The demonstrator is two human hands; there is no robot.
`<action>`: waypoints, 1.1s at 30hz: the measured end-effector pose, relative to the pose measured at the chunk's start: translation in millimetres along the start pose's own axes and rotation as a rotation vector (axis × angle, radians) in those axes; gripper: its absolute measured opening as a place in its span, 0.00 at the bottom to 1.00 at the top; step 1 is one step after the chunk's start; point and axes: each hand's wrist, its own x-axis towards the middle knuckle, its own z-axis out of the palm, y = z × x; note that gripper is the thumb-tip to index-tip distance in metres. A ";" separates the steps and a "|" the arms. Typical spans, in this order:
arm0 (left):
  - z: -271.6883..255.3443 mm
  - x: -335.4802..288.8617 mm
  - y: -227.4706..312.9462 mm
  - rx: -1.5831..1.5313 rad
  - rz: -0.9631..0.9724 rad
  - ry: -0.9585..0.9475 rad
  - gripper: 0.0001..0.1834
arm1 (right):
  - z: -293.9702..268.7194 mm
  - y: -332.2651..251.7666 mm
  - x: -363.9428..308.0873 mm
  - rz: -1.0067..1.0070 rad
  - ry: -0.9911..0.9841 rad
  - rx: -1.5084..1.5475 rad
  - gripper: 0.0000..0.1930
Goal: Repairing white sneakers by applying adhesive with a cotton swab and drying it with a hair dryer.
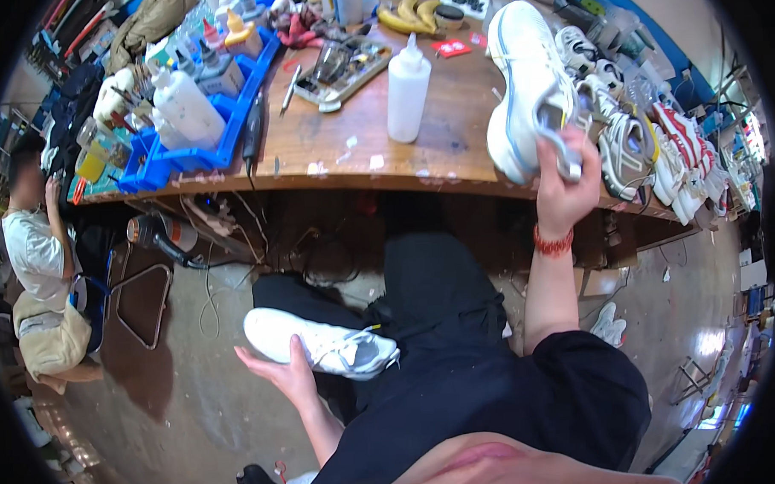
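Over my lap, a white sneaker (310, 340) rests in my left hand (288, 372), its toe pointing left. The thumb lies along the shoe's side, and the other fingers stretch out past its near edge. My right hand (567, 180) grips a second white sneaker (518, 84) with pale blue trim by its heel end, at the right part of the workbench. That shoe's toe points away from me. Its sole's contact with the bench cannot be made out. A white squeeze bottle (409, 92) stands upright on the bench, left of this shoe.
The wooden workbench (342, 150) holds a blue bin (221, 133) of bottles, a parts tray (343, 69) and bananas (408, 16). Several sneakers (628, 152) crowd its right end. A heat gun (161, 233) hangs below the front edge. Another person (42, 245) sits at far left.
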 end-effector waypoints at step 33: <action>-89.7 87.9 114.6 -1.066 0.116 -0.202 0.19 | 13.9 -141.7 -158.7 -0.168 -1.001 1.205 0.25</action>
